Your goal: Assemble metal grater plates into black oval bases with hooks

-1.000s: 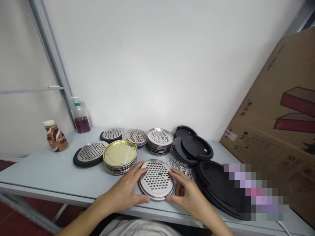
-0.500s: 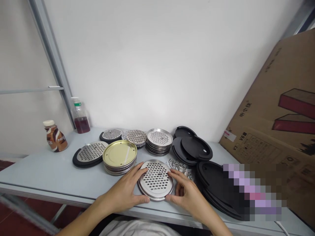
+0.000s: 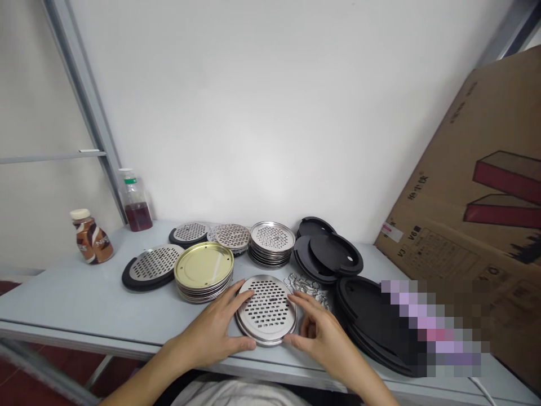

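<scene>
A round perforated steel disc [image 3: 266, 309] lies flat near the table's front edge. My left hand [image 3: 213, 332] grips its left rim, thumb and fingers spread around it. My right hand [image 3: 323, 338] holds the right rim with curled fingers. Just behind the disc sits a small heap of metal clips [image 3: 307, 285]. To the left stands a stack of gold-coloured lids [image 3: 204, 269].
Further back are a stack of perforated discs [image 3: 271, 241], two black-rimmed perforated discs [image 3: 152, 265] [image 3: 191, 232], black plastic rings [image 3: 333, 254] and more at the right [image 3: 372, 316]. Two bottles [image 3: 90, 242] [image 3: 134, 202] stand far left. A cardboard box [image 3: 477, 208] leans at the right.
Both hands stay on the disc; the view has shifted slightly, and the disc and hands have hardly moved.
</scene>
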Available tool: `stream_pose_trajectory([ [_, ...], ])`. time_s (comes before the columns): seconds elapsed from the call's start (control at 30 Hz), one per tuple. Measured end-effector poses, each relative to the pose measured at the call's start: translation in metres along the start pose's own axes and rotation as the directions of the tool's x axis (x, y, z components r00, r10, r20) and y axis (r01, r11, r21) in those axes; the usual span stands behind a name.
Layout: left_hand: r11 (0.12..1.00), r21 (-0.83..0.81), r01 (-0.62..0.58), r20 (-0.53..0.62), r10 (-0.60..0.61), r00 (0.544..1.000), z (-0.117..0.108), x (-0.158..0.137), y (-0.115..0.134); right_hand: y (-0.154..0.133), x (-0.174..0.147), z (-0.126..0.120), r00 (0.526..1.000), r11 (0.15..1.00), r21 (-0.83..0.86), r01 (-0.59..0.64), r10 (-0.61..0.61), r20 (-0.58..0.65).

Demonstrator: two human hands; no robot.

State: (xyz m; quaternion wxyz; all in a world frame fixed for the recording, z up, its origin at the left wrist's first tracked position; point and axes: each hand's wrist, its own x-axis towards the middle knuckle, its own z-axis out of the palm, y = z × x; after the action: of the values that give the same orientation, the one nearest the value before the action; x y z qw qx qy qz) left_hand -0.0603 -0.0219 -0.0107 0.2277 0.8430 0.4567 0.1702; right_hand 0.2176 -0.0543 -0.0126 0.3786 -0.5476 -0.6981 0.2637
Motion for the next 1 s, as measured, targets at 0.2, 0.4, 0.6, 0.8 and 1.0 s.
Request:
stream_pose_trajectory([
  [0.2,0.999,0.006,0.036,0.018,-0.036,0.999,-0.001,0.000,0.003,-0.015,0.009,-0.047,0.964,0.991,-0.092,-0.099,0.073,-0.257],
  [0.4,1.000,0.009,0.016,0.007,-0.016,1.000,0.002,0.000,0.000,0.020,0.061,-0.119,0.865,0.825,-0.387,-0.412,0.221,-0.451],
  [0.6,1.000,0.002,0.005,-0.004,-0.005,1.000,0.004,0.001,-0.002,0.043,0.085,-0.130,0.868,0.825,-0.332,-0.457,0.333,-0.368],
  [0.8,0.999,-0.014,0.044,-0.031,-0.044,0.999,0.005,0.002,-0.001,0.049,0.085,-0.129,0.849,0.846,-0.214,-0.488,0.403,-0.341],
  [1.0,0.999,-0.024,0.048,-0.062,-0.049,0.997,0.007,0.004,-0.005,0.036,0.081,-0.131,0.784,0.839,-0.219,-0.498,0.329,-0.526],
])
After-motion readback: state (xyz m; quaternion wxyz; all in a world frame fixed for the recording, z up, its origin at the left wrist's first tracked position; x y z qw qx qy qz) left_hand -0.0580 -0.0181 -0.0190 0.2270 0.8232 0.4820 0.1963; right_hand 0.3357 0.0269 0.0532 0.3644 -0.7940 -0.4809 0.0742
